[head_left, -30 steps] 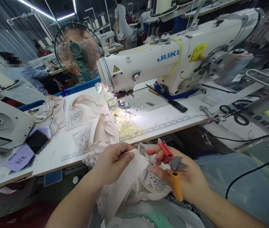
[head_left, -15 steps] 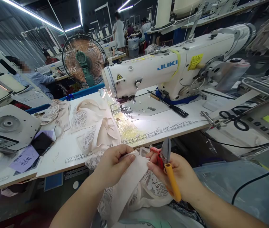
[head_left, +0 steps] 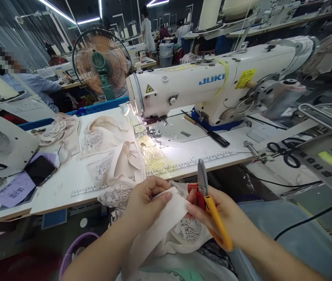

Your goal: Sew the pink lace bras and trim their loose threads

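My left hand (head_left: 147, 205) pinches the edge of a pale beige lace bra (head_left: 161, 222) between thumb and fingers, just in front of the table edge. The rest of the bra hangs over my lap, its smooth band uppermost and lace cup below. Scissors (head_left: 220, 230) with orange and red handles sit in my right hand (head_left: 227, 205), blades pointing up and away from the cloth. My right fingertips also touch the bra's edge; whether they grip it I cannot tell. More beige lace bras (head_left: 129, 164) lie on the table to the left.
A white sewing machine (head_left: 183, 86) stands across the table (head_left: 183, 150), its lamp lit. A black-handled tool (head_left: 218, 138) lies beneath its arm. A phone (head_left: 40, 169) and purple paper slip (head_left: 13, 191) are left. Behind stands a fan (head_left: 98, 60); a purple bin (head_left: 69, 249) is below.
My right hand with the scissors has shifted slightly right, and the blades stand more upright. The bra band is turned a little between my hands. The view has shifted slightly, revealing the purple bin.
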Motion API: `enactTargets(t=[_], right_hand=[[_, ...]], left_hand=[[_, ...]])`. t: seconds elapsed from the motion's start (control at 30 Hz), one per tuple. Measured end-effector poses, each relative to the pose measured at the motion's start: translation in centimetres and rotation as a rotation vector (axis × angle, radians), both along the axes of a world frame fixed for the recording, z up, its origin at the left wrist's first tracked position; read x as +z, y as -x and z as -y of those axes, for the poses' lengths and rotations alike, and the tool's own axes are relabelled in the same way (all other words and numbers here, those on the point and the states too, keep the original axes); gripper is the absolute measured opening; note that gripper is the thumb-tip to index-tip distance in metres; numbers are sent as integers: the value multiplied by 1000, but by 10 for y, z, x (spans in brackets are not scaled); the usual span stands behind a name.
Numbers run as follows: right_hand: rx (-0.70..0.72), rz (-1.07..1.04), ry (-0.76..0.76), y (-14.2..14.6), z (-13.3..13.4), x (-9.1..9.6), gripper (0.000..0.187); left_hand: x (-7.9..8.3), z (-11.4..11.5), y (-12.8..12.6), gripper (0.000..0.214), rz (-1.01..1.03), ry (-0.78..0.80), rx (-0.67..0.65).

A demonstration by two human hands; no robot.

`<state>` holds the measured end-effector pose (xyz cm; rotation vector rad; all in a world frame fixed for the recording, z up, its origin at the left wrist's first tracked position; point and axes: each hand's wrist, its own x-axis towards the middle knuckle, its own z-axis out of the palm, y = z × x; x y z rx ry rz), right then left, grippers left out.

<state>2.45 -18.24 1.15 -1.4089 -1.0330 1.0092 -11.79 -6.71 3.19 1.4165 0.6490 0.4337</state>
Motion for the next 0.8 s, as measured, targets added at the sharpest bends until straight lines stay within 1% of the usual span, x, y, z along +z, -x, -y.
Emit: enactTargets(t=[0.17,0.23,0.27,0.37,0.5,0.67,0.8], right_hand=[[391,271,5,-36,8,11,51],[489,372,50,-47,13,13,56],[514,416,80,-52,16,14,58],[560,505,158,-57,25,17,58],[554,543,221,-56,30,19,45],[556,524,286,-55,29,17,41],[527,563,321,-56,29,16,39]], left_hand=[[-4,5,-8,22,67,81,-67],[-6,7,-11,23,74,95,-64],[-6,8,-13,24,68,94,-61],[-7,10,-15,29,17,46,-59],[-6,10,-16,35,-52,-50,-83],[-3,8,-15,40,-69,-69,-82],[-2,8,-15,43,-76,-86,-82]])
